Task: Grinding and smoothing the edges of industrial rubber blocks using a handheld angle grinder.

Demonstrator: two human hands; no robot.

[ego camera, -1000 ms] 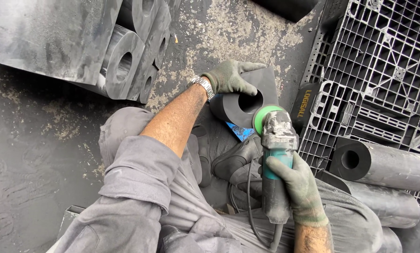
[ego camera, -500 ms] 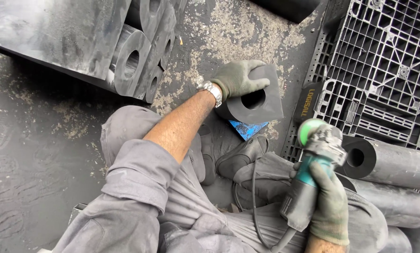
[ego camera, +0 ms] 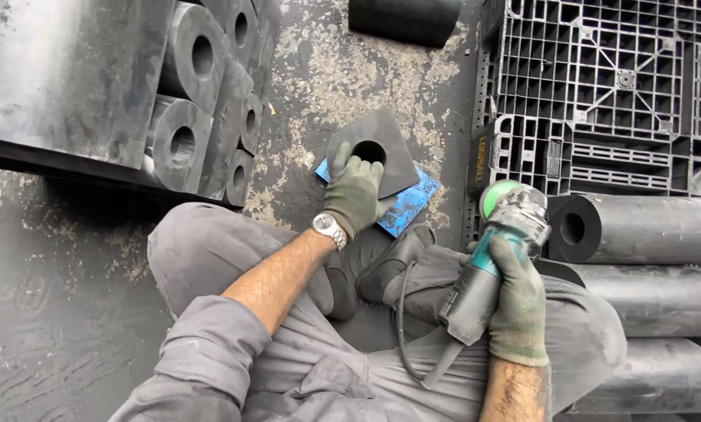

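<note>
A second ago my grinder [ego camera: 497,250] was right down at the black rubber block [ego camera: 378,148], its head against the edge I was working. Now I have pulled it away to the right of the frame, and my right hand [ego camera: 516,301] holds it wrapped tight around the body, disc end pointing up beside the black plastic pallet [ego camera: 600,86] and the rubber tubes [ego camera: 639,230] stacked at the right. The cord loops down over my lap.

The block has changed too. It stood more on its side under my left hand [ego camera: 354,191] before; now it lies flat in the middle of the frame, hole facing up, resting on the blue pad [ego camera: 409,207] on the concrete floor [ego camera: 342,70]. My left hand presses on its near edge, fingers closed over it.

So I judge the grinding has paused while I turn the block. More holed rubber blocks [ego camera: 198,101] sit stacked at the upper left.
</note>
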